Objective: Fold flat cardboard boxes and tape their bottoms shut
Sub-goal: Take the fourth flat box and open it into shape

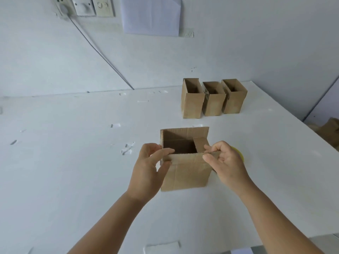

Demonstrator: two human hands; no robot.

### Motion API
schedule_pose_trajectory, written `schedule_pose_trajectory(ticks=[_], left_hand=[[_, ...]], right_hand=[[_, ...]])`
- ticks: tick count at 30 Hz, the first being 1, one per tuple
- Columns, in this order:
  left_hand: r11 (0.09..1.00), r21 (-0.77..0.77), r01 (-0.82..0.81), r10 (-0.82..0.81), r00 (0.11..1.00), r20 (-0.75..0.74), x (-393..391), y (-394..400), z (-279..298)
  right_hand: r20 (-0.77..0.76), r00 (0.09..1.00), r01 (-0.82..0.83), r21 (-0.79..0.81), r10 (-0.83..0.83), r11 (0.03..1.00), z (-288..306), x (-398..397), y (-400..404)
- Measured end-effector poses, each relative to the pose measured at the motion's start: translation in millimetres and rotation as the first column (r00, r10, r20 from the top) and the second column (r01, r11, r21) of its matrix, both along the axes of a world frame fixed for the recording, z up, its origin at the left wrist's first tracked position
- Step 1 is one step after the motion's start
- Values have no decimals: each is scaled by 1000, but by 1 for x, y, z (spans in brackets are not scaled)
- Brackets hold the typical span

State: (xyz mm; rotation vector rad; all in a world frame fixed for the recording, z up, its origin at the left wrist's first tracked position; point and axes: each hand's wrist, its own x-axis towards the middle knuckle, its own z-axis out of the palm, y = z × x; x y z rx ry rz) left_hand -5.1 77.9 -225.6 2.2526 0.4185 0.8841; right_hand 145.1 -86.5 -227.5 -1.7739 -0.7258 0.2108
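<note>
A brown cardboard box [187,173] stands upright on the white table [73,162], its open end facing up. One small flap is folded inward on the right side. My left hand [150,167] pinches the near flap at its left corner, thumb on the outside. My right hand [225,162] pinches the same near flap at its right corner. A yellow tape roll [239,153] peeks out from behind my right hand, mostly hidden.
Three upright open cardboard boxes [212,98] stand in a row at the back right of the table. The table's right edge runs diagonally past them. A cable hangs down the white wall from a socket [63,8]. Brown cardboard [330,129] lies beyond the right edge.
</note>
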Motion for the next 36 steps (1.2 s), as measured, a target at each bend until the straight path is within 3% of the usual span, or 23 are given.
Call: schedule_pose_trajectory(ticks=[6,12,15,17,23,29,36], left_hand=[[990,138,36,-29,998,-50,-3,-2,-2],[998,57,-2,6,997,-74,0,-3,-7],[999,-13,-35,34,998,-54,4,2,-5],[1000,-24,-13,11,996,-91,8,6,-1],[992,96,87,-48,934,-353,15,26,9],[971,204,128,-28,902,-430,19,31,13],[897,380,226,6,854,-521,19,16,8]], right_hand=[[5,1000,-21,71,21,997,-9,0,2],[-9,998,59,108,-59,992,-10,1,9],[111,991,73,-33,-69,997,-6,5,12],[154,988,16,-161,9,987,-1,10,15],[251,937,-84,-518,245,851,16,28,25],[343,915,10,-548,214,837,18,32,25],[521,795,84,-601,310,795,10,22,20]])
